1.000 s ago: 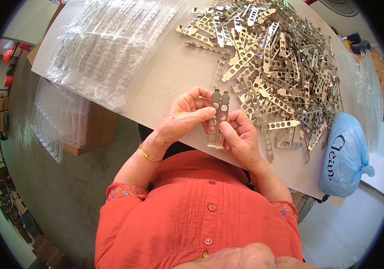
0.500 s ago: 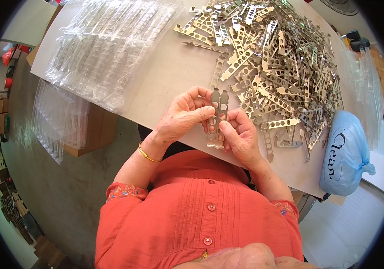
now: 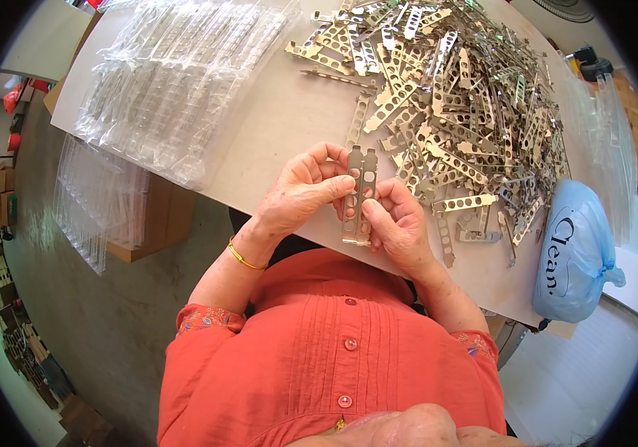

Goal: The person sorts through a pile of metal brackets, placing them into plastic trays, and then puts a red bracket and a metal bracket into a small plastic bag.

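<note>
Both hands, left hand (image 3: 300, 195) and right hand (image 3: 397, 223), pinch two brackets (image 3: 358, 195) side by side, long axis pointing away, over desk (image 3: 274, 134) near edge, pile (image 3: 460, 97) nearer right.

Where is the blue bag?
In the head view, the blue bag sits at the table's right edge, beside the metal pile, right of the right hand.

Silvery perforated flat metal brackets (image 3: 358, 197), dotted with round and oblong holes, match the shiny heap of metal brackets (image 3: 468, 112) on the pale beige bench (image 3: 281, 127). Clear glossy plastic bags (image 3: 177, 82); light-blue plastic bag (image 3: 576, 253); orange-red pleated blouse (image 3: 334, 350).
</note>
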Tool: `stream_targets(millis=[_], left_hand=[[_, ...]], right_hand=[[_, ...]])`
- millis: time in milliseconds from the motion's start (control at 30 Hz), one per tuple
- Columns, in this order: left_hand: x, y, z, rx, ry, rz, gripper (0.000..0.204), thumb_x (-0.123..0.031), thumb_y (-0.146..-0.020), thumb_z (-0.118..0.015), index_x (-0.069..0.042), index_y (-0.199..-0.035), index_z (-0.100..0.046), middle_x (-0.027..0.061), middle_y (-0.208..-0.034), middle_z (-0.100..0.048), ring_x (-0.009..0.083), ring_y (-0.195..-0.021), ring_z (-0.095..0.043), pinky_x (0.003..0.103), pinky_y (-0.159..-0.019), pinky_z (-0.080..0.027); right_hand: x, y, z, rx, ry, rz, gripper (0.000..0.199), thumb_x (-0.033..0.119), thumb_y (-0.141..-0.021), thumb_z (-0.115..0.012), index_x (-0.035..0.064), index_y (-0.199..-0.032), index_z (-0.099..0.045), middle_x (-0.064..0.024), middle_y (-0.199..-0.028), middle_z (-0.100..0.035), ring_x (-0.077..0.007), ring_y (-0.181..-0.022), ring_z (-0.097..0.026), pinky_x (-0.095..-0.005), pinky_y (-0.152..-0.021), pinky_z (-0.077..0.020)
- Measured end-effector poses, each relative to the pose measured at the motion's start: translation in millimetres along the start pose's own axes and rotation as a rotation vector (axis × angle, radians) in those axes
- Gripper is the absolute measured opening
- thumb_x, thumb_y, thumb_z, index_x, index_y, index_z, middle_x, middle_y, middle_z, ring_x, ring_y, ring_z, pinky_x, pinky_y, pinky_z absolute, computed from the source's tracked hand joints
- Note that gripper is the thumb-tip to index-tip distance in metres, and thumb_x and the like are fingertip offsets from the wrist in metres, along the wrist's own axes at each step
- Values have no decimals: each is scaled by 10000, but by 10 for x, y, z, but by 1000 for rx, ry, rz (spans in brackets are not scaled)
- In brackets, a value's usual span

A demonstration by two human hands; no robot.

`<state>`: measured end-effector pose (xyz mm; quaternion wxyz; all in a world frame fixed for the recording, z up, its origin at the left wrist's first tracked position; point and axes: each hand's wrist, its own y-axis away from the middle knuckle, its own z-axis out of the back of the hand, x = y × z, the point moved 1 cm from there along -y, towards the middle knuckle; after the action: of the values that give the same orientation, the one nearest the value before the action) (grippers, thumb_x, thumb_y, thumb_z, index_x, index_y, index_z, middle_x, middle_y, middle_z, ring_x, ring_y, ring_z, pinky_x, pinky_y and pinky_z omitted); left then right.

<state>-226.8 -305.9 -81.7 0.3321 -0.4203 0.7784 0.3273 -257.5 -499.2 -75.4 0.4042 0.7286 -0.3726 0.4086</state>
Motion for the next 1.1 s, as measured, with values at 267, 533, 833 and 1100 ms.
stream_targets(millis=[267, 533, 833, 1100], left_hand=[[-10, 7, -16, -18, -12, -7, 220, -68, -962, -640, -13, -1146, -533, 90, -962, -679, 136, -743, -670, 262, -628, -552], [-9, -11, 0, -23, -4, -8, 227, -70, -959, -646, -11, -1148, -534, 89, -956, -677, 142, -741, -672, 264, -625, -552], [12, -5, 1, -23, 10, -8, 225, -51, -956, -642, -7, -1148, -533, 93, -956, -679, 147, -740, -674, 269, -624, -553], [0, 18, 1, -10, 2, 10, 235, -49, -964, -623, -3, -1162, -505, 100, -1019, -664, 158, -766, -669, 281, -669, -552]], right_hand=[[-16, -5, 5, 6, 1, 1, 65, 107, -1011, -550, 71, -1048, -511, -30, -854, -662, -23, -542, -492, -173, -469, -391], [9, -18, -7, 0, -18, -3, 73, 107, -1009, -555, 71, -1057, -514, -28, -877, -668, -20, -567, -506, -171, -472, -398], [-12, -3, 9, 21, -23, -3, 76, 95, -1005, -552, 65, -1067, -519, -31, -909, -677, -17, -593, -519, -168, -477, -409], [-20, 3, 8, 22, -22, -9, 76, 97, -1006, -551, 63, -1066, -519, -33, -915, -678, -20, -596, -522, -168, -482, -410]])
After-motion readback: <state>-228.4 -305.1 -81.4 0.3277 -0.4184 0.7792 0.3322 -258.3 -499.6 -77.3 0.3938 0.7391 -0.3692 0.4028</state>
